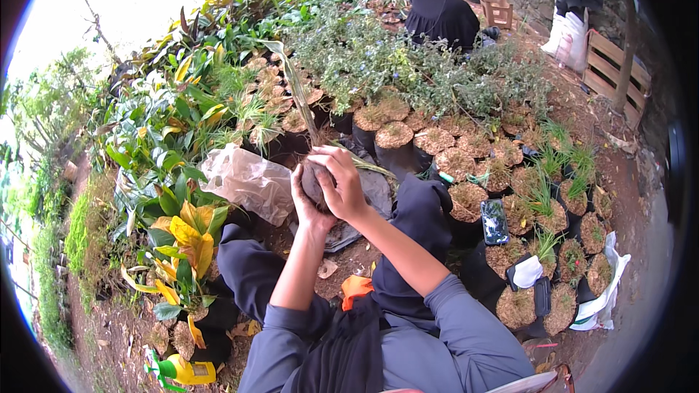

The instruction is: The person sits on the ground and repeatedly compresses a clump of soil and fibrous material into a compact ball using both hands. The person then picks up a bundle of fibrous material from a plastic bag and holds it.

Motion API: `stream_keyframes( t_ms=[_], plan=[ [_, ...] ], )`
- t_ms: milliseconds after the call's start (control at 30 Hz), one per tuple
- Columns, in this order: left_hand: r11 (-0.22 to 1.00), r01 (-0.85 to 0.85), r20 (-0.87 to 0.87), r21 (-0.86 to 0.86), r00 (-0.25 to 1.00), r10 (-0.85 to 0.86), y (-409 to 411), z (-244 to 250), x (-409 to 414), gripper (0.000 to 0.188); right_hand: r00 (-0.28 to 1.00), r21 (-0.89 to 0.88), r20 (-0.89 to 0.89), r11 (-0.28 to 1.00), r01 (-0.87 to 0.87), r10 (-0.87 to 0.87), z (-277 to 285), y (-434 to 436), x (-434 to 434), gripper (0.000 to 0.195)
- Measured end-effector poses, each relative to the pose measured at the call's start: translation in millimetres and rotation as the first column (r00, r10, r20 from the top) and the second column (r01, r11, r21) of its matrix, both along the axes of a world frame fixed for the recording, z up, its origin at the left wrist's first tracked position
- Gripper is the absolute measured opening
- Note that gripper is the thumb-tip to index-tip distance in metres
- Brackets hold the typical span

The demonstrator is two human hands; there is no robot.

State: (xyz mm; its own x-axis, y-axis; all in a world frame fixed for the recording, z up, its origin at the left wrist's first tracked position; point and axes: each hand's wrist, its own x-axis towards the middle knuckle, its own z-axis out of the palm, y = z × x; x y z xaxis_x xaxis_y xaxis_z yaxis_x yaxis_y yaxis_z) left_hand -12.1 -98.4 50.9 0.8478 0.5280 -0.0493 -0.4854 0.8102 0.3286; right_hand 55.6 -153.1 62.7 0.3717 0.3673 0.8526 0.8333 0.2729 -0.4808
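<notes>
Both hands clasp a round brown root ball of soil [315, 183] in front of me. My left hand [308, 199] cups its left side and underside, while my right hand [341, 183] wraps the top and right side. A long plant stem with a pale, drooping leaf [297, 87] rises from the ball, away from me. Another narrow leaf [366, 165] reaches out to the right behind my right hand. Below the hands lies a dark grey plastic sheet [377, 191] on the soil, and a crumpled clear plastic bag [248, 177] rests just left of them.
Planting bags [394, 135] of seedlings spread ahead and right; a smartphone [495, 222] lies on some. Leafy plants [191, 234] crowd the left. A yellow spray bottle [191, 371] is at lower left, an orange item [356, 290] between my legs. Another person [443, 11] sits far ahead, near a crate [497, 11].
</notes>
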Motion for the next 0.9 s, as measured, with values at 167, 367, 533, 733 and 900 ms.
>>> stream_keyframes(
  t_ms=[167, 367, 533, 733, 900],
  plan=[
    [0.998, -0.050, -0.099, 0.023, 0.994, 0.052, 55.1, 6.8, -6.3, 0.056, 0.942, -0.258, 0.038, 0.914, -0.312, 0.333, 16.1, 21.6, 17.6, 0.074],
    [0.997, -0.048, -0.175, -0.059, 0.984, 0.037, 84.7, -7.9, -12.0, 0.061, 0.858, -0.474, 0.087, 0.779, -0.411, 0.506, 18.2, 44.9, 39.3, 0.083],
    [0.994, -0.042, -0.183, -0.100, 0.983, 0.023, 84.2, -15.0, -12.0, 0.060, 0.877, -0.421, 0.072, 0.812, -0.405, 0.475, 0.3, 48.9, 37.5, 0.076],
    [0.997, -0.052, -0.147, -0.062, 0.988, 0.043, 81.4, -18.0, -2.9, 0.059, 0.899, -0.355, 0.101, 0.860, -0.368, 0.426, -10.5, 45.1, 41.2, 0.071],
    [0.998, -0.031, -0.154, -0.051, 0.988, 0.023, 74.3, -27.0, -1.0, 0.060, 0.898, -0.387, 0.107, 0.850, -0.357, 0.426, -15.3, 39.7, 43.5, 0.074]
  ],
)
